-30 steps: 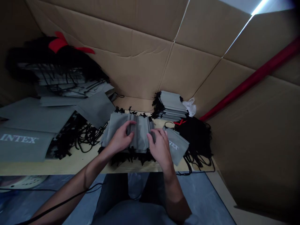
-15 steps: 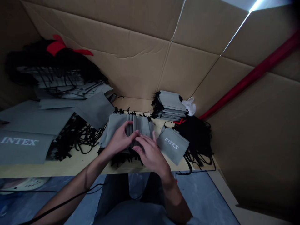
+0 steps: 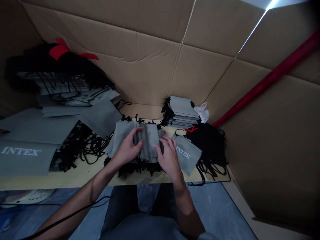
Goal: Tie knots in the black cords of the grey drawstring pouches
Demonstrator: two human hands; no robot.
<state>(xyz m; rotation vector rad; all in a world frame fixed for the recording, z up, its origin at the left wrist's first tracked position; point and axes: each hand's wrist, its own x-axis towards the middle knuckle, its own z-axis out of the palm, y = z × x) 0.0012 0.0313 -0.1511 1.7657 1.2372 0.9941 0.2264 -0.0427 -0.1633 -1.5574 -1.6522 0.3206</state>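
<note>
A fanned row of small grey drawstring pouches [image 3: 150, 138] with black cords lies on the wooden table [image 3: 75, 175] in front of me. My left hand [image 3: 128, 150] rests on the left part of the row, fingers curled around a pouch edge. My right hand [image 3: 168, 156] presses on the right end of the row, fingers bent over the pouches. Just right of that hand lies a single grey pouch printed INTEX [image 3: 188, 154].
A neat stack of grey pouches [image 3: 182, 111] stands at the back, with a white plastic scrap [image 3: 203, 113] beside it. A black cord heap [image 3: 212, 143] lies right, loose cords [image 3: 85, 146] left. Large grey INTEX bags [image 3: 22, 156] and a messy pile [image 3: 62, 83] sit left. Cardboard walls surround.
My right hand moved left over the middle of the row half a second ago and has now returned to the right end. My left hand stays on the row.
</note>
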